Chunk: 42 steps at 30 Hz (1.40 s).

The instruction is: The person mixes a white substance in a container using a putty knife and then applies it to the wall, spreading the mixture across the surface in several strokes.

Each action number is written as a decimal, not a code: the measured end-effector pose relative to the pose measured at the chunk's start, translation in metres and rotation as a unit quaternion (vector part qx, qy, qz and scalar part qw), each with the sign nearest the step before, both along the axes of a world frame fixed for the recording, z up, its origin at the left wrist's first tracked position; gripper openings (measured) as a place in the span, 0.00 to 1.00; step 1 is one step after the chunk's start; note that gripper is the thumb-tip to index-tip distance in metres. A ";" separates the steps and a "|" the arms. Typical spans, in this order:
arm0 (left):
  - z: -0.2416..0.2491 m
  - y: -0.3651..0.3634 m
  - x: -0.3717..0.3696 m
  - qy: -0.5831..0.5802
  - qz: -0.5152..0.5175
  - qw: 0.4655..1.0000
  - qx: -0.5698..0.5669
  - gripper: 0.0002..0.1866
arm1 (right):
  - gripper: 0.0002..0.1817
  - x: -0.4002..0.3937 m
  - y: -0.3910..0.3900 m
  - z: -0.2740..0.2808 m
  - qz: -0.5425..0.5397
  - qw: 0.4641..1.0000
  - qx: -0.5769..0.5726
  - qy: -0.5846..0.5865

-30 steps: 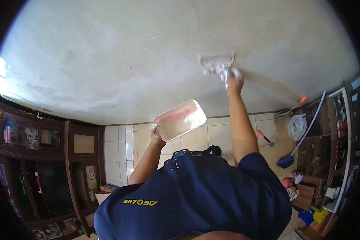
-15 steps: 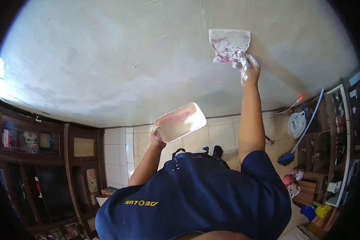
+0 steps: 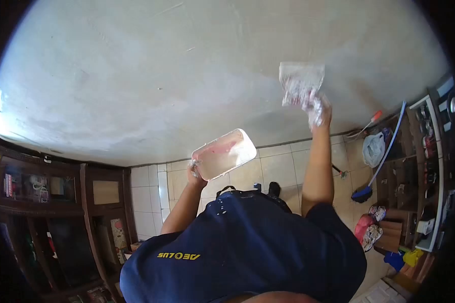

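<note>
Against the grey-white wall (image 3: 197,65), my right hand (image 3: 318,109) grips a wide scraper (image 3: 302,81) smeared with white paste and reddish patches. White paste also coats the fingers of that hand, which are slightly blurred. Lower and to the left, my left hand (image 3: 195,172) holds a white rectangular tub (image 3: 245,146) by its left end, with the fingers closed on its rim. Pinkish and white residue lines the inside of the tub. The wall surface shows faint ridges and a few small marks.
Dark wooden cabinets (image 3: 87,202) stand at the left. On the right are shelves (image 3: 419,177) with shoes, a blue-handled broom (image 3: 361,194), a plastic bag (image 3: 373,150) and an orange-red object (image 3: 376,116) with a cord. Tiled floor (image 3: 278,169) lies below the wall.
My right hand and the scraper have moved down along the wall and slightly right. My left hand and the tub have shifted slightly left.
</note>
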<state>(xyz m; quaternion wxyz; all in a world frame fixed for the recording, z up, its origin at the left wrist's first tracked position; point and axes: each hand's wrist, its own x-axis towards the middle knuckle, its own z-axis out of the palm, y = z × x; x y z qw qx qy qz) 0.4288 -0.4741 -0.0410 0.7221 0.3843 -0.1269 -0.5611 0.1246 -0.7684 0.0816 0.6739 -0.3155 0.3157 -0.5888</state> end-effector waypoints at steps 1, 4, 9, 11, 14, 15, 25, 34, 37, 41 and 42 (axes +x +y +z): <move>0.002 0.000 0.000 0.000 -0.003 1.000 0.000 0.29 | 0.11 0.006 -0.012 0.025 -0.017 0.999 -0.051 -0.003; 0.005 -0.004 0.000 -0.043 -0.008 0.999 0.000 0.33 | 0.10 0.026 -0.047 0.043 -0.044 0.991 -0.105 0.068; 0.016 -0.006 -0.008 0.006 -0.003 0.999 -0.053 0.23 | 0.09 0.021 -0.042 -0.100 -0.036 0.996 0.073 0.045; 0.012 -0.005 -0.008 -0.071 0.013 0.996 -0.052 0.35 | 0.09 0.005 -0.014 -0.164 0.014 0.963 0.097 0.250; 0.012 -0.002 -0.008 -0.078 0.015 0.996 -0.039 0.26 | 0.09 -0.003 0.016 -0.166 0.047 0.968 0.090 0.229; 0.019 -0.005 -0.011 -0.078 0.016 0.996 -0.041 0.26 | 0.10 -0.004 0.018 -0.146 0.039 0.985 0.072 0.151; 0.030 -0.006 -0.021 -0.037 0.037 0.998 -0.038 0.31 | 0.15 0.037 -0.058 0.034 -0.089 0.954 -0.133 0.252; 0.043 -0.014 -0.032 -0.013 0.053 0.996 -0.068 0.28 | 0.13 0.001 0.028 -0.130 -0.001 0.980 0.041 0.197; 0.036 -0.014 -0.031 -0.002 0.085 0.995 -0.061 0.28 | 0.13 0.003 0.043 -0.053 0.036 0.994 0.028 0.100; 0.052 -0.013 -0.043 -0.034 0.088 0.992 -0.088 0.24 | 0.14 0.028 0.039 0.072 0.083 0.993 -0.049 0.066; 0.053 -0.013 -0.043 0.010 0.095 0.992 -0.086 0.23 | 0.14 0.037 0.040 0.104 0.089 0.989 -0.086 0.084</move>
